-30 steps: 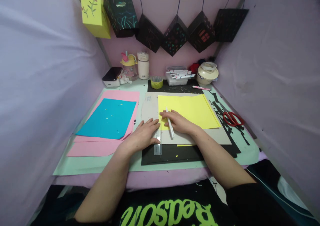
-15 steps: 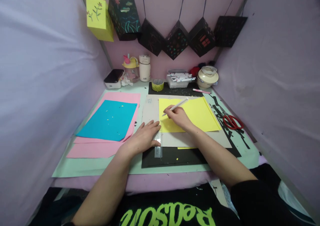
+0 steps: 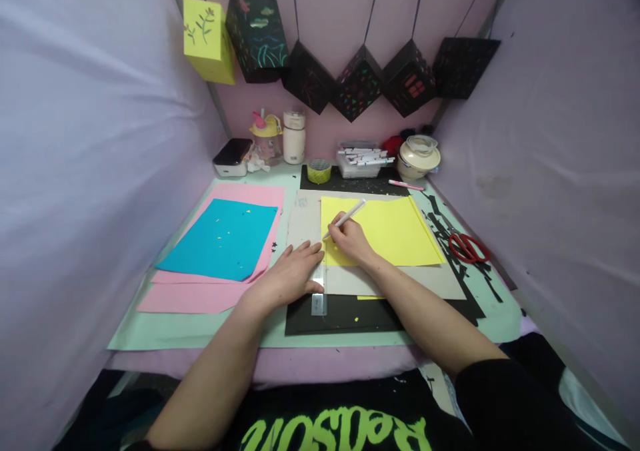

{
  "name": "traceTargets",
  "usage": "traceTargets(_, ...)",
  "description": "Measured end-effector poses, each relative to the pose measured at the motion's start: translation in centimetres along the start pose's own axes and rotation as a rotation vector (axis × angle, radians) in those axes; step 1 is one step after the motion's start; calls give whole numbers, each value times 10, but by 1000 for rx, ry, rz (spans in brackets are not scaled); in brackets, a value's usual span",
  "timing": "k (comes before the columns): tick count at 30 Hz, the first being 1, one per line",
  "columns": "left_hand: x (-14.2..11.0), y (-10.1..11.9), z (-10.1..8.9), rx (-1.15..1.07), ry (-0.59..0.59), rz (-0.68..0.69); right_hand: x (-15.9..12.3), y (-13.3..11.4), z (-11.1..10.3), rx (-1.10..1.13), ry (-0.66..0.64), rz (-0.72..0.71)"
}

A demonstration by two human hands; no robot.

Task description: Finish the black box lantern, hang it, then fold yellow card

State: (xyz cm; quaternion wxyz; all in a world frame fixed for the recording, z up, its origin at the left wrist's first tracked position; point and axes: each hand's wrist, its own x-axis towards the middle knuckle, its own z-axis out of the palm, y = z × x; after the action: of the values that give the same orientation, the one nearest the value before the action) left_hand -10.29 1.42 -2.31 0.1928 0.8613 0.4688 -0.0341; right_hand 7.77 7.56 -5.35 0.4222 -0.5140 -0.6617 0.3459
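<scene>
My left hand (image 3: 287,274) lies flat with its fingers stretched out, pressing on a clear ruler (image 3: 319,304). The ruler runs along the left edge of a yellow sheet of paper (image 3: 393,231); its upper part is partly hidden by my fingers. In my right hand (image 3: 351,241) is a slim white pen (image 3: 353,214), pinched and tilted, its tip at the yellow sheet's left edge close to my left fingertips. Under the yellow sheet lies a grey board (image 3: 303,223), which rests on a black sheet (image 3: 340,322).
Blue paper (image 3: 220,244) lies over pink sheets (image 3: 185,301) at left. Red-handled scissors (image 3: 469,248) and black paper strips (image 3: 493,290) are at right. Behind stand green tape (image 3: 319,171), a box of markers (image 3: 365,164), a cream bowl (image 3: 419,161) and a bottle (image 3: 294,138). Decorated boxes (image 3: 357,83) hang above.
My right hand and the pen have moved slightly left and down, bringing the tip to the sheet's left edge. My left hand stays on the ruler. The whole view has shifted slightly.
</scene>
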Motion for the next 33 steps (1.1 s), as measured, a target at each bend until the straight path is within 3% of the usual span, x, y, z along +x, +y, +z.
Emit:
traceTargets(22,-1,1,-2,-24,9,12,-1,-1,0,-27,-30,-21)
traceTargets(28,0,0,0,-37,4,2,-1,2,0,-35,7,-34)
traceTargets(33,0,0,0,-46,29,-6,-2,0,-4,68,110,-94)
